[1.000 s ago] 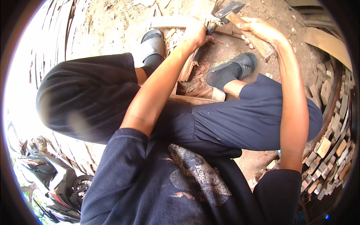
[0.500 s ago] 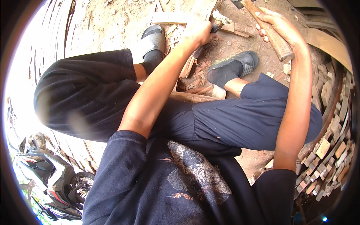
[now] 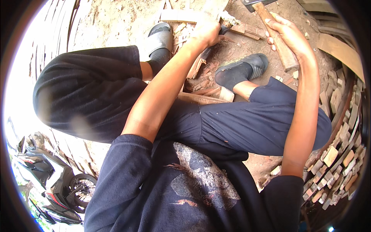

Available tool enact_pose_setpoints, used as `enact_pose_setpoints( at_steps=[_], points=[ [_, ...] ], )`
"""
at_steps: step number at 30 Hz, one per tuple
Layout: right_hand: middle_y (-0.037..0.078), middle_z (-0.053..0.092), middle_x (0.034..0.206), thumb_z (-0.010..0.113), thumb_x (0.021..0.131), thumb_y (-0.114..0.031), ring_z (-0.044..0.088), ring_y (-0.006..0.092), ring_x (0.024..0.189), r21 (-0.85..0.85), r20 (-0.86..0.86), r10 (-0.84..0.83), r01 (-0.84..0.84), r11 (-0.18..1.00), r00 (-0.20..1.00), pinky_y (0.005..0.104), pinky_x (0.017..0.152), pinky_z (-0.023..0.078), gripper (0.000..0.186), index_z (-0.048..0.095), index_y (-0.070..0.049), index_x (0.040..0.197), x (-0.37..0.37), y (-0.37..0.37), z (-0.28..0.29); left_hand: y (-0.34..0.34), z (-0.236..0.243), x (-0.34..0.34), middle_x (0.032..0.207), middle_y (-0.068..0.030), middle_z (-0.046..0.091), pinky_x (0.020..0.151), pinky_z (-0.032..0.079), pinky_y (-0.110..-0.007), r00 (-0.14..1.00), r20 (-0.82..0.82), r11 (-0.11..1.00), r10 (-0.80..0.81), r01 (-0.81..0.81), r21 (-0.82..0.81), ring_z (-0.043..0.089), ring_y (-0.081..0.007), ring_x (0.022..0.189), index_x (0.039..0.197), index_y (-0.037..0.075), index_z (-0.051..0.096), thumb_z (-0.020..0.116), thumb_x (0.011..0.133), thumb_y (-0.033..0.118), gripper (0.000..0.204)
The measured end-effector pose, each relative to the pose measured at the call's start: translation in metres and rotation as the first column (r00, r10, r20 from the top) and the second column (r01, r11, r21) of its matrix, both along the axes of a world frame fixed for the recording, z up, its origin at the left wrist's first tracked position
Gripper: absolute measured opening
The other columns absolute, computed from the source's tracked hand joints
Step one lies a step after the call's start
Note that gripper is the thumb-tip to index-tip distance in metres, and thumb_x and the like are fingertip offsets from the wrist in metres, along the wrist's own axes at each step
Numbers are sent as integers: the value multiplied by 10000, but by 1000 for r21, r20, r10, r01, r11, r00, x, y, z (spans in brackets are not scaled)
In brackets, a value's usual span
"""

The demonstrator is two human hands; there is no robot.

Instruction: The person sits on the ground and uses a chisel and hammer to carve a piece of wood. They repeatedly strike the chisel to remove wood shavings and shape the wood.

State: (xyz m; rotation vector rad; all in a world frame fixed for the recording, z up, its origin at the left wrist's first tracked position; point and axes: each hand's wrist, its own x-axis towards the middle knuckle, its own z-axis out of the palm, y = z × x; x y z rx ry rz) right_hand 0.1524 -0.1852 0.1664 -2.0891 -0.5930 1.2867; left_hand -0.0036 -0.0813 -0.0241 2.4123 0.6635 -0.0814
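Observation:
My right hand [image 3: 288,36] is wrapped round the wooden handle [image 3: 284,50] of a hammer, raised at the upper right. Its dark metal hammer head [image 3: 258,4] is partly cut off by the top edge. My left hand [image 3: 207,33] is closed round a dark, bar-like tool [image 3: 207,53] with a frayed pale end [image 3: 230,19] sticking out past the fist; the tool's exact kind does not show. Beneath the left hand lies a wooden board [image 3: 214,7], bleached by glare. Whether the tool touches the wood cannot be made out.
My feet, in a grey sandal [image 3: 160,38] and a dark sandal [image 3: 255,65], flank the work. Wood chips [image 3: 203,81] and a short plank [image 3: 201,98] lie between them. Stacked wood offcuts [image 3: 336,166] stand at the right. A motorbike [image 3: 58,178] is at the lower left.
The hammer has dropped slightly in the picture, showing more of its head. My left hand keeps its grip on the dark tool, almost in the same place.

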Motion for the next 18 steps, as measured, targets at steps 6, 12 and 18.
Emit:
enact_pose_setpoints(
  at_steps=[6,12,18],
  points=[
    [22,508,714,548,908,-210,499,91,545,-150,-216,126,-160,976,968,228,445,448,571,330,-53,1411,-6,-3,-17,-3,-17,-4,824,-203,662,809,498,-407,999,32,994,-41,38,103,650,-329,816,869,-3,684,721,758,319,343],
    [26,509,735,537,915,-200,507,86,569,-64,-135,-39,30,997,990,210,437,440,517,369,-49,1380,-2,-7,-7,-1,2,-13,893,-234,648,861,479,-431,1000,-14,1000,-6,6,-2,633,-351,880,932,8,684,712,763,338,372],
    [20,505,730,537,916,-207,501,80,563,11,65,-38,38,999,997,206,436,441,534,354,-53,1394,-11,-5,-3,-7,7,-11,835,-186,653,902,420,-401,997,-66,995,-52,57,80,613,-335,891,829,12,692,706,751,412,407]
  ],
)
